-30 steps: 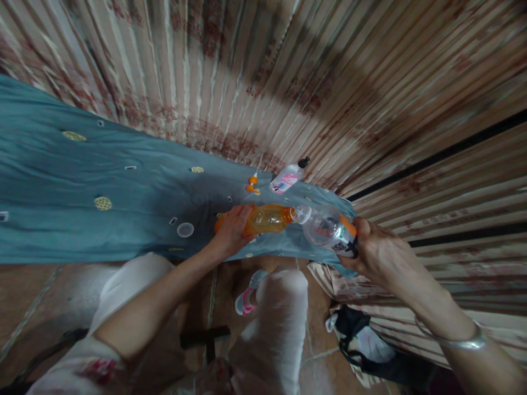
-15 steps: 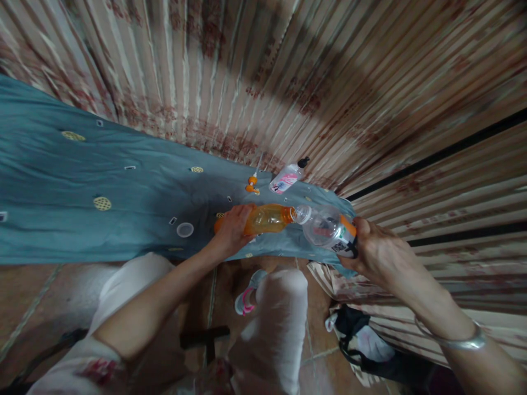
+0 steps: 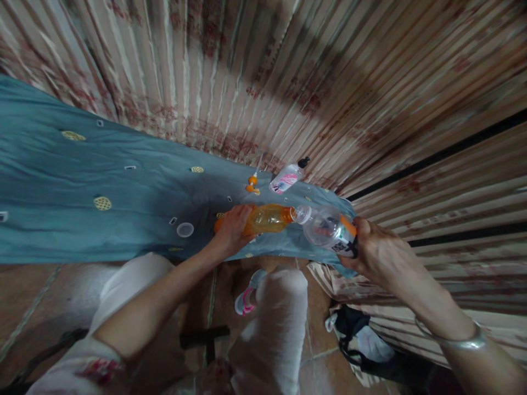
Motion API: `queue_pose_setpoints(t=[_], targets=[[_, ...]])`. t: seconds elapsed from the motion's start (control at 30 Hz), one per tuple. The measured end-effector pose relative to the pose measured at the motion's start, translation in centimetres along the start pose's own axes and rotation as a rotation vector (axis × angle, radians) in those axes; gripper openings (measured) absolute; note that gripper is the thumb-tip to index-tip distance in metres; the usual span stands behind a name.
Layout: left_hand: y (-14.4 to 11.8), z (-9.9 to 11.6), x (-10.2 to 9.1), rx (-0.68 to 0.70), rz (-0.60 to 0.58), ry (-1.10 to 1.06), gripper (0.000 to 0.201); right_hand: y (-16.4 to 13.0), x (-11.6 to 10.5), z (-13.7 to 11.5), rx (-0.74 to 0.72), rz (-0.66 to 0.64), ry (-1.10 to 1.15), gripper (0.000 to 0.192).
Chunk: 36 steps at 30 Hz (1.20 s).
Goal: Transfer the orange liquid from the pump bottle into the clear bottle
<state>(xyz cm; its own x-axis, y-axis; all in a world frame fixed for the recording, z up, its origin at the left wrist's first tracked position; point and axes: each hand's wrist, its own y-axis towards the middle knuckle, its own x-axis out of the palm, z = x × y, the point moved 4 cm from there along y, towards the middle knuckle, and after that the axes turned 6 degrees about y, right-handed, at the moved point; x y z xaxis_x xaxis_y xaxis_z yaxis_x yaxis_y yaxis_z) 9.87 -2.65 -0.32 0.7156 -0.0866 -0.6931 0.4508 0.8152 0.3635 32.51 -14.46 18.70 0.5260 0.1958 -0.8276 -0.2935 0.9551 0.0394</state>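
My left hand [image 3: 231, 230] grips a bottle of orange liquid [image 3: 267, 218], held tilted over the edge of the blue cloth [image 3: 102, 170]. Its mouth meets the mouth of a clear, almost empty bottle [image 3: 327, 227] with an orange-and-white label, which my right hand [image 3: 381, 253] holds by its base. The two bottles lie nearly in line, neck to neck. A small clear round cap [image 3: 185, 230] rests on the cloth to the left of my left hand.
A white bottle with a pink label and black cap [image 3: 287, 176] lies at the cloth's far edge, beside small orange pieces [image 3: 252, 184]. A striped curtain [image 3: 288, 82] hangs behind. My knees in white trousers, a shoe [image 3: 246, 298] and a dark bag [image 3: 370, 343] are below.
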Motion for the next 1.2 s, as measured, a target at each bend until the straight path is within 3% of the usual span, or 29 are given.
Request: queue_pose_setpoints(t=[1.2], targets=[[-0.01,0.18,-0.11,-0.009,-0.005,0.004,0.064,0.14,-0.37,-0.12,0.035,-0.038,0.017,0.021]])
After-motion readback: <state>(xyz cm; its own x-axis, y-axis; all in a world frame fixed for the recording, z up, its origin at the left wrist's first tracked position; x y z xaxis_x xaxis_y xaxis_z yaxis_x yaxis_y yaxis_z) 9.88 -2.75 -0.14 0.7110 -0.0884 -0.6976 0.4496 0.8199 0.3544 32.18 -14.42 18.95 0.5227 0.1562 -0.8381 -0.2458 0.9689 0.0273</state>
